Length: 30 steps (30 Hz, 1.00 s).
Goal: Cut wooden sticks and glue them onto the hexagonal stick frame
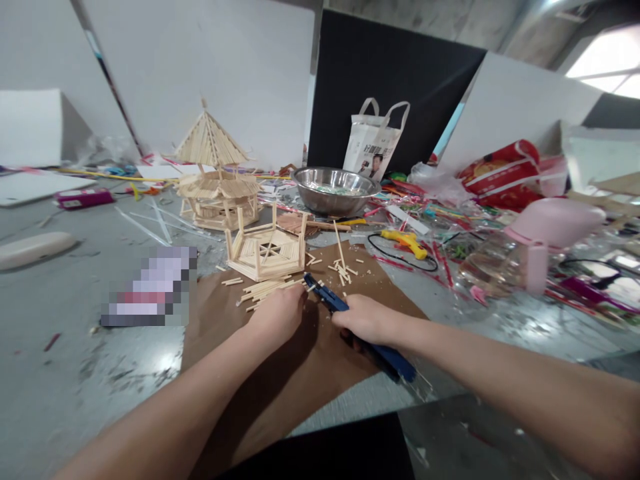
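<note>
My right hand (367,320) is wrapped round a blue-handled hand cutter (327,293), whose jaws point up and to the left. My left hand (283,310) pinches a thin wooden stick (313,287) at the jaws; most of that stick is hidden by the fingers. Loose sticks (265,290) lie beside my left hand on a brown sheet (230,373). Just beyond stands a six-sided frame (267,250) of wooden sticks with short upright posts. Short cut pieces (343,272) are scattered to its right.
A stick pavilion (217,173) with a pointed roof stands behind. Further back are a metal bowl (335,190) and a white bag (373,143). A yellow glue gun (405,243) and pink-lidded jug (533,240) lie right, a blurred-out flat object (153,287) left.
</note>
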Each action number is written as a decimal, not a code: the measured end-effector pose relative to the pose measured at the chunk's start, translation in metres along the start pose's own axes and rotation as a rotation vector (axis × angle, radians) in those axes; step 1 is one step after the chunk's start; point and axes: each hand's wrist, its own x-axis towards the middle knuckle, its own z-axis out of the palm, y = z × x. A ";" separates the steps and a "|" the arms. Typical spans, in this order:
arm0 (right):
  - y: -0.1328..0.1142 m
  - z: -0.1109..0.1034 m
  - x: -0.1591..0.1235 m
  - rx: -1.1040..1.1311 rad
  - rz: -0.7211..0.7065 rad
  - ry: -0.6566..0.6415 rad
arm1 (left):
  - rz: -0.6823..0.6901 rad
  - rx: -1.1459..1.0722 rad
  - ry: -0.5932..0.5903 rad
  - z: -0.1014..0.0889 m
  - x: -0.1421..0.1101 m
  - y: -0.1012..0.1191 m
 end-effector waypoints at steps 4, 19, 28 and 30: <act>0.000 0.000 0.001 0.022 0.017 -0.004 | -0.036 0.001 -0.028 -0.003 -0.001 0.001; 0.001 0.002 0.004 -0.066 -0.045 0.070 | -0.022 0.009 0.011 0.001 0.002 -0.002; 0.003 0.004 0.005 -0.036 -0.087 0.083 | -0.047 0.069 0.034 -0.001 0.001 0.000; 0.005 0.005 0.006 -0.034 -0.096 0.101 | -0.054 0.080 0.041 -0.001 0.001 0.000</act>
